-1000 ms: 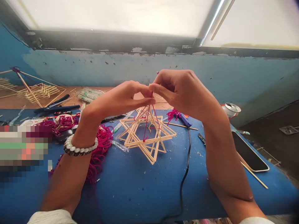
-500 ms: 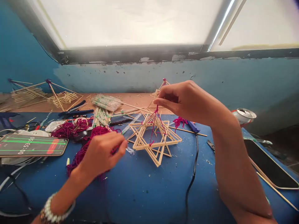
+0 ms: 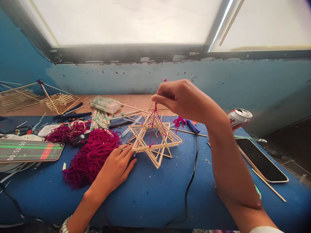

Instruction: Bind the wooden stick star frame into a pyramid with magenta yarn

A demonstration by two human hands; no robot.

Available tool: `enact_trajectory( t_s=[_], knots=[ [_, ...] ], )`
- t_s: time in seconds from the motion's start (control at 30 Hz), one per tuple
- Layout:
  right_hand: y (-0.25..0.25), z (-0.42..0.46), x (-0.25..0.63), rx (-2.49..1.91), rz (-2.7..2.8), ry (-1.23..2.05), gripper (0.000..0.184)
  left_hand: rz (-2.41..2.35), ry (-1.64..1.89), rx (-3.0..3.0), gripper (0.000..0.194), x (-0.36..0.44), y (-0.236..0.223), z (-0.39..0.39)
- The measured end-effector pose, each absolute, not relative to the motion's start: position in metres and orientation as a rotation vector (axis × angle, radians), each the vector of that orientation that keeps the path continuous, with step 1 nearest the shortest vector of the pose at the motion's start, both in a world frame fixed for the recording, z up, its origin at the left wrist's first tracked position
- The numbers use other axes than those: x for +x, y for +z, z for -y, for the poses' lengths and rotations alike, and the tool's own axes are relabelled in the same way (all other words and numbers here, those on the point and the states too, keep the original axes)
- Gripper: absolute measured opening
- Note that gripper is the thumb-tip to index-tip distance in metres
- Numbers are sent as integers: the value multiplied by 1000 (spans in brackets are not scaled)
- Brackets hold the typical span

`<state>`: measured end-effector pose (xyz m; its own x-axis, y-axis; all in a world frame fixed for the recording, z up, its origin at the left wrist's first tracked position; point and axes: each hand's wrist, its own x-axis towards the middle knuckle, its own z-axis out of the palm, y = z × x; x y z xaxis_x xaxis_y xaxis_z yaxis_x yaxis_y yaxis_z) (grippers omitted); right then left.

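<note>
My right hand [image 3: 172, 97] pinches the gathered top of magenta yarn strings [image 3: 152, 124]. These strings run down to a star-shaped frame of thin wooden sticks [image 3: 160, 149], one tied with a small knot at its front bar. I cannot tell whether the frame rests on the table or hangs just above it. My left hand [image 3: 119, 165] lies low with fingers stretched out, its fingertips at the frame's left corner. Beside that hand spreads a tangled heap of magenta yarn [image 3: 89, 155].
A blue glue gun [image 3: 193, 127] with a black cord lies right of the frame. Farther right are a drink can [image 3: 240, 117] and a dark-screened phone [image 3: 262, 160]. At left lie a timer phone [image 3: 31, 150] and pliers [image 3: 70, 113]. Packed sticks [image 3: 104, 104] and stick structures [image 3: 57, 100] stand behind.
My left hand has lowered and moved right, its curled fingers now spread by the frame. My right hand keeps its pinch on the strings. The whole view has shifted slightly.
</note>
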<state>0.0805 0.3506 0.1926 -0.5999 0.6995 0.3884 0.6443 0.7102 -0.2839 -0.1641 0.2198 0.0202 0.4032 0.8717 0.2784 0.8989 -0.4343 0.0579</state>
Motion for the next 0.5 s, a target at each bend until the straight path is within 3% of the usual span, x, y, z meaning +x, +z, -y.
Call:
enact_trajectory(
  t_s=[0.5],
  knots=[
    [193,-353,81,-1053,2394,184,29,1625,-473,-2634,33,-164,17,-222]
  ],
)
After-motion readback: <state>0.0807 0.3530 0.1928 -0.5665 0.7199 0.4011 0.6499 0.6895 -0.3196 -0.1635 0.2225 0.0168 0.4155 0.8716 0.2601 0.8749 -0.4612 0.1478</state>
